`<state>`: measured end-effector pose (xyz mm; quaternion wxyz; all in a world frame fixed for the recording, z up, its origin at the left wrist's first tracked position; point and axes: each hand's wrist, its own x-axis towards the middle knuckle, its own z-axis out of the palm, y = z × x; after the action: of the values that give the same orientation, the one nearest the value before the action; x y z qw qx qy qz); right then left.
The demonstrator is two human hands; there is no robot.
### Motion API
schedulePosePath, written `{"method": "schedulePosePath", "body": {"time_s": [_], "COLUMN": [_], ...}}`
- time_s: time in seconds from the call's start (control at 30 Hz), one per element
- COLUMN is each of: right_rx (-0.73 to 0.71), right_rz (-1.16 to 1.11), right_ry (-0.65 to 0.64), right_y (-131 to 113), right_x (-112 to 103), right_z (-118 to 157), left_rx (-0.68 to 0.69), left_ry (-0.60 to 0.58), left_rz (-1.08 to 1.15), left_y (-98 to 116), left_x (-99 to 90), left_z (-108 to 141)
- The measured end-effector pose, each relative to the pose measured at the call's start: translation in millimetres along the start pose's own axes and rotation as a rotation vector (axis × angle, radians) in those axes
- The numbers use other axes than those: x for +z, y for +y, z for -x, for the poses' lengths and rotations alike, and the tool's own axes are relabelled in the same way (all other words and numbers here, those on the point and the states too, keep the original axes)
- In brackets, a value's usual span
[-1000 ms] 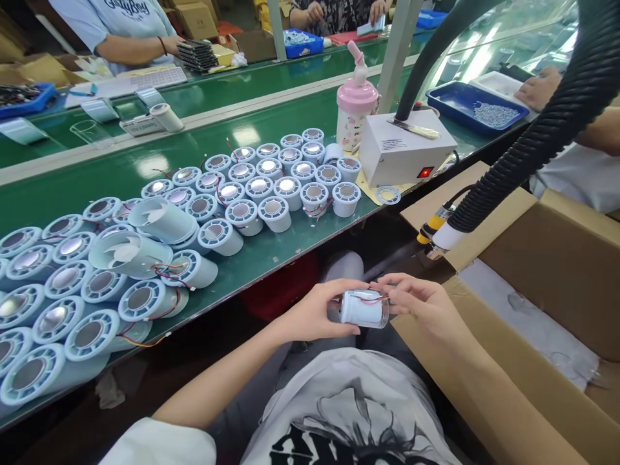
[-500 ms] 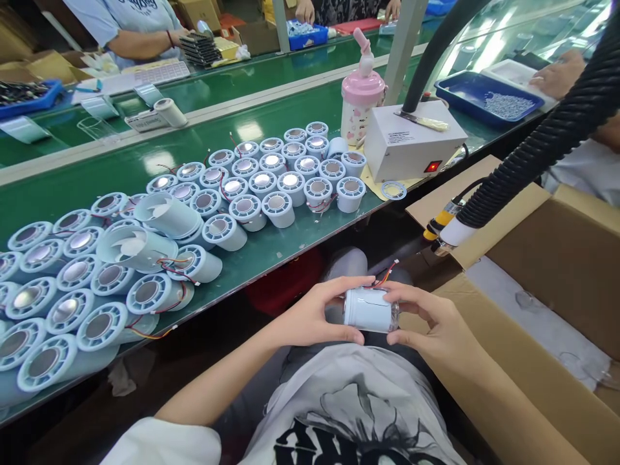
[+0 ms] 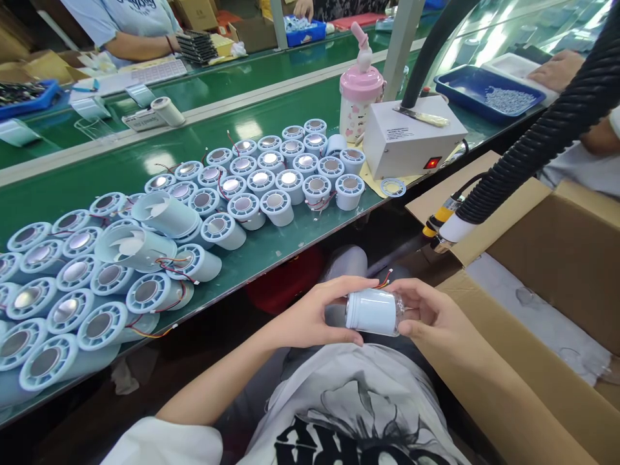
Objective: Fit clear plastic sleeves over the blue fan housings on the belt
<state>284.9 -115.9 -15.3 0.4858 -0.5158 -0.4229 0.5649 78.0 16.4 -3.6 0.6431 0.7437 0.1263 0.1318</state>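
Over my lap, a light-blue cylindrical housing (image 3: pixel 372 312) lies on its side between my hands, with clear plastic at its right end and thin coloured wires (image 3: pixel 386 279) sticking out behind. My left hand (image 3: pixel 334 310) is closed round its left end, thumb in front and fingers behind. At the clear end, my right hand (image 3: pixel 423 307) curls its fingers and thumb against the plastic. Many similar light-blue housings (image 3: pixel 277 205) with round metal discs stand on the green bench to the left, some trailing wires. Two open-ended ones (image 3: pixel 167 214) lie on top of others.
A white box with a lit red switch (image 3: pixel 414 139) stands beside a pink-lidded bottle (image 3: pixel 359 97). A black corrugated hose (image 3: pixel 533 135) hangs at right, above an open carton (image 3: pixel 542 284). Co-workers' hands show across the bench and near a blue tray (image 3: pixel 489 93).
The housing has turned slightly about its length, so the dark line on its side no longer shows. My right fingers have shifted right, onto the clear end.
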Motion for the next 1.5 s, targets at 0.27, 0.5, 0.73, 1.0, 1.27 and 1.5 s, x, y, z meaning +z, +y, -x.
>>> {"method": "schedulePosePath", "body": {"time_s": [0.27, 0.5, 0.73, 1.0, 1.27, 1.5], "right_rx": [0.125, 0.259, 0.342, 0.533, 0.316, -0.593], "right_rz": [-0.070, -0.258, -0.341, -0.485, -0.302, 0.582], "right_ry": [0.002, 0.045, -0.002, -0.137, -0.119, 0.030], "right_y": [-2, -1, 0, 0, 7, 12], "right_x": [3, 11, 18, 18, 18, 5], "right_z": [-5, -10, -13, -13, -6, 7], "left_rx": [-0.020, 0.018, 0.043, 0.075, -0.040, -0.164], "left_ry": [0.005, -0.008, -0.028, -0.024, 0.040, 0.029], "left_rz": [-0.002, 0.046, 0.123, 0.104, 0.074, 0.175], "left_y": [1, -2, -4, -5, 7, 11], "left_x": [0.2, -0.3, 1.5, 1.6, 6.1, 6.1], "left_z": [0, 1, 2, 1, 4, 5]}}
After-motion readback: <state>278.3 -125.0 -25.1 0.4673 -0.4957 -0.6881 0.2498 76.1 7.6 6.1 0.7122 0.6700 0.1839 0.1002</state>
